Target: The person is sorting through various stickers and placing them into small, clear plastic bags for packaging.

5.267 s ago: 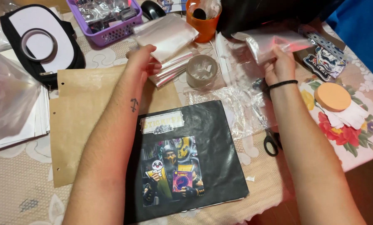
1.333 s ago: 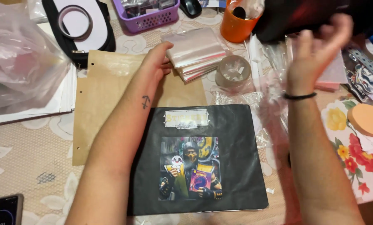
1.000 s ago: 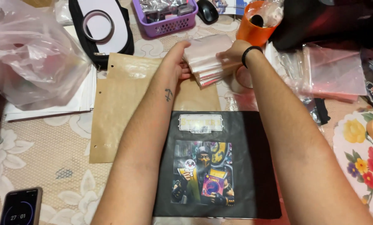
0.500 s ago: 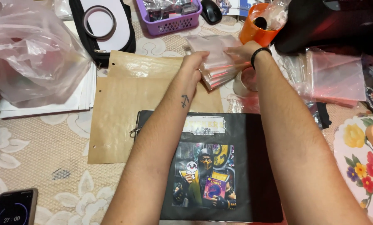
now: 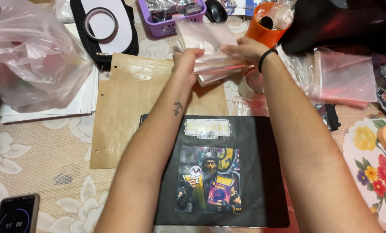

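I see the fingers (image 5: 192, 55) of my left hand (image 5: 185, 64) and those of my right hand (image 5: 246, 49) pinched on opposite edges of the stack of clear plastic sleeves (image 5: 210, 54), held just above the surface at about twelve o'clock from the black printed sheet (image 5: 221, 168). The sleeves look slick, so I judge a loose pinch could let several fan out and slide onto the tape roll (image 5: 250, 84) or tan padded envelope (image 5: 128, 108) below. The lace-covered surface (image 5: 37, 146) is crowded: orange cup (image 5: 262, 30) at one o'clock, purple basket (image 5: 171, 21) at eleven, phone (image 5: 16, 213) at eight.
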